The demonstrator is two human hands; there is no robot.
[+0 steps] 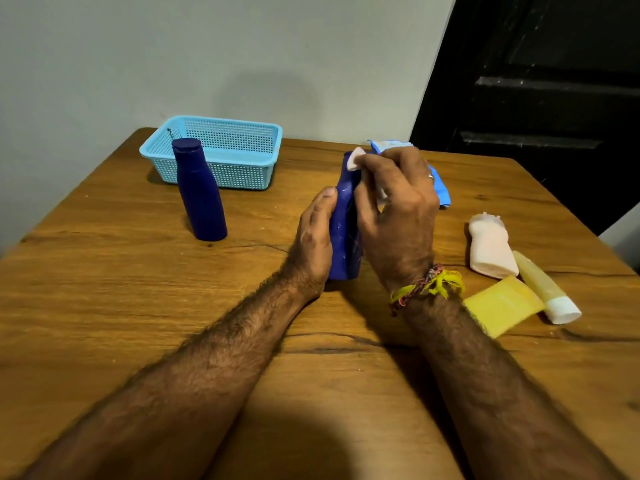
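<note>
Streaks of pale smear are showing on the dark blue bottle [341,233], standing upright on the bench [138,306]. Left hand [313,244] is gripping its body; fingers [367,206] of the right hand [398,209] are pinching a white wipe [356,159] against its neck, hiding its top and part of a blue packet [440,188] behind.

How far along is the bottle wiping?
Looks done: one blue bottle stands by the basket, possibly already wiped. In hand: the left hand holds a second blue bottle while the right hand rubs it with a white wipe. Left: white bottle, tube and yellow bar lie to the right.
</note>
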